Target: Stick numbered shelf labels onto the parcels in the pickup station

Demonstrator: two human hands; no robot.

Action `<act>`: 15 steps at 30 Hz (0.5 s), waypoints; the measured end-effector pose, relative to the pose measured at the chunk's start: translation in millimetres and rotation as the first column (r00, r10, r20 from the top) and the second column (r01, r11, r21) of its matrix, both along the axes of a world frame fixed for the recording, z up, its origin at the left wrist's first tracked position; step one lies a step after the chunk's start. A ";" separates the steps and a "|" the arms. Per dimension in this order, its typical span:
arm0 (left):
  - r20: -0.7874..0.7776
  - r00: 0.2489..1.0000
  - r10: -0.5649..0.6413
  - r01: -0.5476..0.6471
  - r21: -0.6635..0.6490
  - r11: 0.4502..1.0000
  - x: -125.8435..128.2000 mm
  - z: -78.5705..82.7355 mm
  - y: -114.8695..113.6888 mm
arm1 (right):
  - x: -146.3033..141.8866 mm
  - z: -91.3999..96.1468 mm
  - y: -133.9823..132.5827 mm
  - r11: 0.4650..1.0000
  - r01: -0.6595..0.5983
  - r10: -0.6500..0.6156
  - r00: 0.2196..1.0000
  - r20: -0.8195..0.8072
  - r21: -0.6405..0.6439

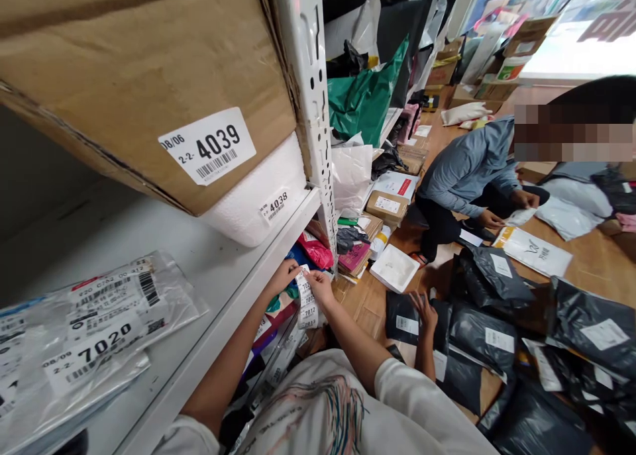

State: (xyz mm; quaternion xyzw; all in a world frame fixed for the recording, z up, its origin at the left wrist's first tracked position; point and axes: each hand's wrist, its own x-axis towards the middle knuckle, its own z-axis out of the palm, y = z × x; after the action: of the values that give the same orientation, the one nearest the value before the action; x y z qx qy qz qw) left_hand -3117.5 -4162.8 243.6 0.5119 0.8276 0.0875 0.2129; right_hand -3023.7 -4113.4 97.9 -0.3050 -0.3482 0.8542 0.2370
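Just past the shelf edge, both my hands pinch the top of a strip of printed number labels (pixel 308 307). My left hand (pixel 284 276) has its fingers closed at the strip's upper left. On the upper right my right hand (pixel 318 287) grips it between thumb and fingers. Several barcode labels hang down the strip, "7012" and "7013" among them. Behind my hands lies a red plastic parcel (pixel 317 250), beside other coloured parcels on a lower level.
A cardboard box (pixel 149 64) labelled 4039 and a white foam box (pixel 258 203) labelled 4038 stand on the grey shelf (pixel 183 269), near clear-bagged parcels (pixel 99 329). A perforated post (pixel 318 110) rises ahead. Right: a crouching person (pixel 462 170), another person's hand (pixel 424 312), black parcels (pixel 481 336) on the floor.
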 end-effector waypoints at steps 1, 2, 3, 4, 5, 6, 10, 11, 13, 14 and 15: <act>-0.033 0.999 0.021 -0.021 -0.014 1.000 0.7 -2.3 1.6 | -1.1 -0.5 0.5 1.000 0.006 -0.006 1.000 0.014 0.007; -0.075 0.996 0.040 -0.042 -0.025 0.999 1.7 -5.3 2.9 | -1.9 -0.7 1.2 1.000 0.011 -0.011 1.000 0.027 0.013; -0.122 0.991 0.058 -0.063 -0.034 0.997 3.1 -8.7 3.9 | -2.3 -0.7 1.9 1.000 0.016 -0.017 0.999 0.038 0.018; -0.171 0.983 0.071 -0.080 -0.042 0.996 4.7 -12.2 4.6 | -2.5 -0.8 2.5 1.000 0.022 -0.023 0.999 0.049 0.020; -0.220 0.972 0.080 -0.093 -0.049 0.995 6.5 -15.3 5.1 | -2.4 -1.0 2.7 0.999 0.028 -0.029 0.998 0.058 0.020; -0.263 0.961 0.082 -0.100 -0.055 0.993 8.3 -18.0 5.4 | -2.3 -1.4 2.6 0.999 0.035 -0.036 0.997 0.066 0.019; -0.369 0.929 0.040 -0.078 -0.090 0.993 10.8 -22.8 6.2 | -2.8 -3.7 0.1 0.998 0.070 -0.070 0.994 0.087 0.009; -0.385 0.922 0.026 -0.069 -0.097 0.993 10.0 -23.2 6.5 | -3.3 -4.0 -0.5 0.997 0.077 -0.077 0.993 0.090 0.005; -0.418 0.908 0.009 -0.058 -0.106 0.993 7.6 -23.9 7.0 | -3.9 -4.0 -0.8 0.997 0.078 -0.077 0.993 0.090 -0.009; -0.437 0.900 0.008 -0.061 -0.107 0.992 6.5 -24.6 7.2 | -3.6 -3.7 -0.5 0.998 0.066 -0.065 0.994 0.084 -0.021; -0.456 0.890 0.013 -0.068 -0.106 0.992 5.7 -25.3 7.5 | -2.6 -3.5 0.1 0.998 0.045 -0.042 0.996 0.072 -0.037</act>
State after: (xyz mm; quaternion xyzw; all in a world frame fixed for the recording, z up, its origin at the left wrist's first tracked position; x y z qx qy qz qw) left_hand -3111.8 -4155.3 218.3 0.4872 0.8687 -0.0796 0.0419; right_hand -3026.4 -4113.3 94.4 -0.3474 -0.3331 0.8439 0.2370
